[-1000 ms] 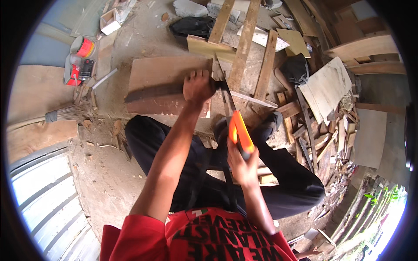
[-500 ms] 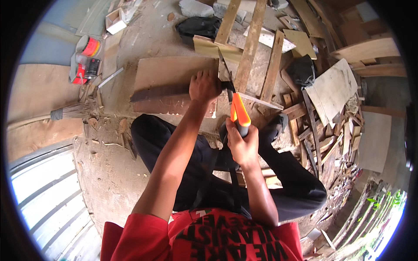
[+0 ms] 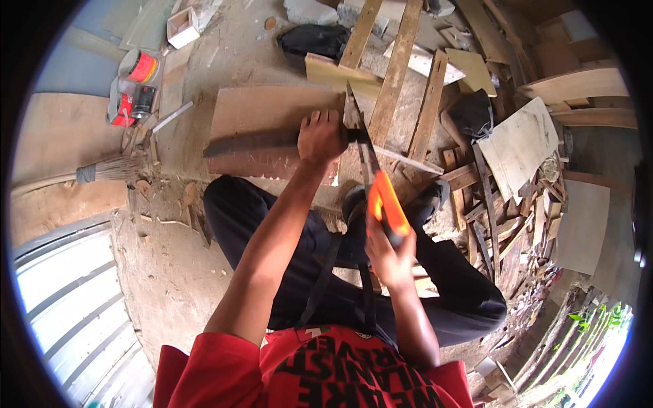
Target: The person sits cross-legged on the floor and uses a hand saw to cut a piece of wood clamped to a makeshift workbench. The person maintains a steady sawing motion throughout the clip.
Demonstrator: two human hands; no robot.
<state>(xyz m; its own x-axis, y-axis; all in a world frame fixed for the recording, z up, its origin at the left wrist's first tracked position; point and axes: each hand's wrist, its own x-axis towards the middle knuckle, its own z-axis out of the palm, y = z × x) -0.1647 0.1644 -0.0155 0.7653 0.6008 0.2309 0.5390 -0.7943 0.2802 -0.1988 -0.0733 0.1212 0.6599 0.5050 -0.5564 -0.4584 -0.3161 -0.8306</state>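
My right hand is closed round the orange and grey handle of a handsaw. The saw's blade runs away from me and lies across the right end of a dark wooden strip. My left hand grips that strip just left of the blade, fingers bent over its far side. Beneath the strip is a flat brown board on the ground in front of my crossed legs. The exact contact between the saw teeth and the strip is too small to make out.
Long wooden planks and a black bag lie beyond the board. Scrap wood is heaped on the right. Paint cans and a stick broom are at the left, near a small wooden box.
My right hand has drawn the saw back toward me and slightly right, so the handle sits nearer my body. My left hand still grips the strip in about the same place.
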